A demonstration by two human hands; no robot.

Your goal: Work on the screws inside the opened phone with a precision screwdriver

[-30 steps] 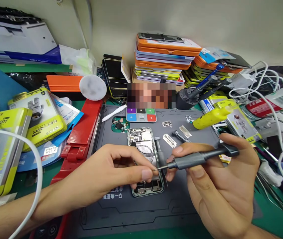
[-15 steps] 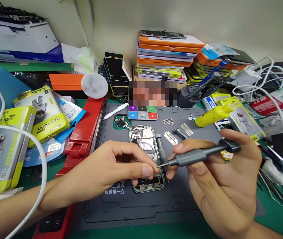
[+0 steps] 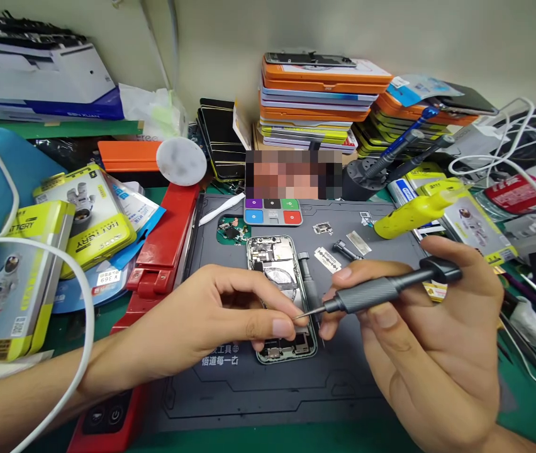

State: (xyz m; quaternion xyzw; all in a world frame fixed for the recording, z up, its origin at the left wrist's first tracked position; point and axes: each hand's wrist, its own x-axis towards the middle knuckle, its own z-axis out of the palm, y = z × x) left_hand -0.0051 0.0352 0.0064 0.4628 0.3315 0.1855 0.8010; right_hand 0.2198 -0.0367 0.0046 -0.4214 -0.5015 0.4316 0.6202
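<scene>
My right hand [image 3: 431,352] is closed around a dark grey precision screwdriver [image 3: 372,292], its swivel cap resting against the base of the index finger. The thin bit points left to the pinched thumb and index finger of my left hand [image 3: 244,314]. Whether a tiny screw sits between those fingertips cannot be made out. Below both hands lies an opened phone [image 3: 291,261] with its inner parts exposed, partly hidden by my left fingers. A second grey screwdriver [image 3: 309,277] lies along the phone's right side.
On the grey work mat [image 3: 268,399] lie a razor blade [image 3: 328,259], small metal parts and a coloured screw tray [image 3: 272,216]. A red lamp arm [image 3: 161,242] and battery boxes [image 3: 86,220] stand left. A yellow bottle [image 3: 409,214] and tool holder [image 3: 362,179] are at right.
The whole view has shifted slightly, so things sit a little further right. Both hands keep the same grip, with the screwdriver's tip still at the left fingertips.
</scene>
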